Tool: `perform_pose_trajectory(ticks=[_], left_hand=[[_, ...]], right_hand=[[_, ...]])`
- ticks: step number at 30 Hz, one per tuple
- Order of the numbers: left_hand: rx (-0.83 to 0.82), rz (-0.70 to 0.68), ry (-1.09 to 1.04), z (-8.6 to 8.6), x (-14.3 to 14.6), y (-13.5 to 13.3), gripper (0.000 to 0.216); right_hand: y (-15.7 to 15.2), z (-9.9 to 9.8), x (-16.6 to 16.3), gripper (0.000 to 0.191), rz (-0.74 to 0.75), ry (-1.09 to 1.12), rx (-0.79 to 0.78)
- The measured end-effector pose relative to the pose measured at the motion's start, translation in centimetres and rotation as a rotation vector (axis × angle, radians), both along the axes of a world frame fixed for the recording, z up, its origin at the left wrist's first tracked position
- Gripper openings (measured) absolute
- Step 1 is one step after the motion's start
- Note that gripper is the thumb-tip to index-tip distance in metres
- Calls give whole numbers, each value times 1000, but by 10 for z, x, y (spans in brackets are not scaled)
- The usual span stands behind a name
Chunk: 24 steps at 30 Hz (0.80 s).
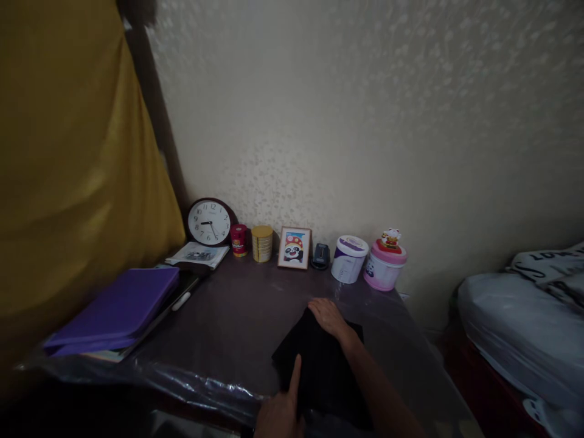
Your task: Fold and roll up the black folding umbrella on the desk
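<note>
Two hands lie on a black folded cloth (314, 371) on the dark, plastic-covered bench (237, 322).
Nearest, the left hand (279, 415) touches the cloth's near part with its index finger stretched out, the other fingers curled, gripping nothing. The cloth lies between the hands. Farther on, the right hand (329, 317) rests open, palm down, on its far corner, forearm stretched over it. A round white-faced clock (210, 221) leans against the wall.
</note>
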<state>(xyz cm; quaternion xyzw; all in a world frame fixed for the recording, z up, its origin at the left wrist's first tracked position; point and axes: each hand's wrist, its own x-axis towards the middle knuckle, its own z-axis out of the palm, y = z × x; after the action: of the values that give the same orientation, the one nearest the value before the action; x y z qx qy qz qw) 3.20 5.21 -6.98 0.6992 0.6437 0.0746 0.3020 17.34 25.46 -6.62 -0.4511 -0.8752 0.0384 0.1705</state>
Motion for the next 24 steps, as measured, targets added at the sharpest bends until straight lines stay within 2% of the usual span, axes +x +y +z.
perform_pose_trajectory(ticks=[5, 10, 13, 16, 19, 24], left_hand=[[28, 49, -65, -5, -1, -2, 87], [48, 112, -88, -6, 4, -2, 88], [72, 125, -109, -6, 6, -2, 88], [93, 135, -97, -6, 8, -4, 85], [88, 156, -88, -6, 9, -5, 85], [91, 181, -121, -6, 10, -6, 82]], right_hand=[[0, 7, 24, 35, -280, 170, 40], [-33, 13, 68, 46, -509, 356, 18], [-65, 11, 81, 48, -552, 464, -50], [-95, 11, 79, 48, -564, 645, -225], [-118, 15, 74, 52, -589, 714, -359], [-144, 14, 71, 49, -620, 665, -356]])
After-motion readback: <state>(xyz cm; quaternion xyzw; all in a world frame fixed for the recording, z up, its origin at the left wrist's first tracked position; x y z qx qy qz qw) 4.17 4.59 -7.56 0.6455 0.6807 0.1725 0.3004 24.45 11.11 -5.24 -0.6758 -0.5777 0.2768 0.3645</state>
